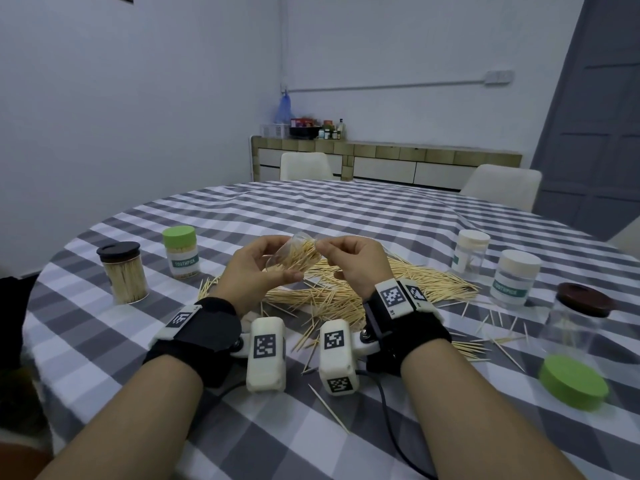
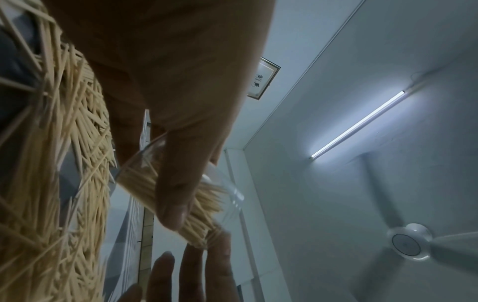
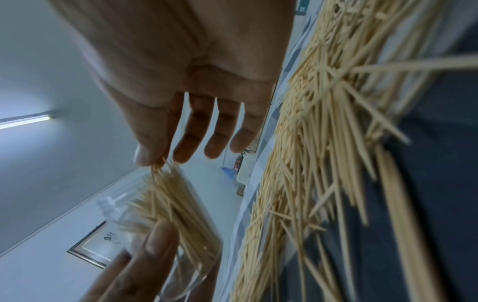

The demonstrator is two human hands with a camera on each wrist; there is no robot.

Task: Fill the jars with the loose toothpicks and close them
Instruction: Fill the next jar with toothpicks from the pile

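My left hand (image 1: 273,263) grips a clear lidless jar (image 1: 294,256), tilted with its mouth to the right and partly filled with toothpicks. In the left wrist view my thumb (image 2: 175,183) lies across the jar (image 2: 227,196). At the jar's mouth my right hand (image 1: 323,249) pinches the ends of several toothpicks between thumb and forefinger, its other fingers (image 3: 217,132) spread. The jar (image 3: 165,214) and the left hand's fingers (image 3: 145,261) show in the right wrist view. A big pile of loose toothpicks (image 1: 332,289) lies on the checked tablecloth below both hands.
On the left stand a full black-lidded jar (image 1: 123,271) and a green-lidded jar (image 1: 180,252). To the right are two white-lidded jars (image 1: 471,252), a brown-lidded jar (image 1: 578,327) and a loose green lid (image 1: 573,381). Stray toothpicks (image 1: 485,341) scatter near the front.
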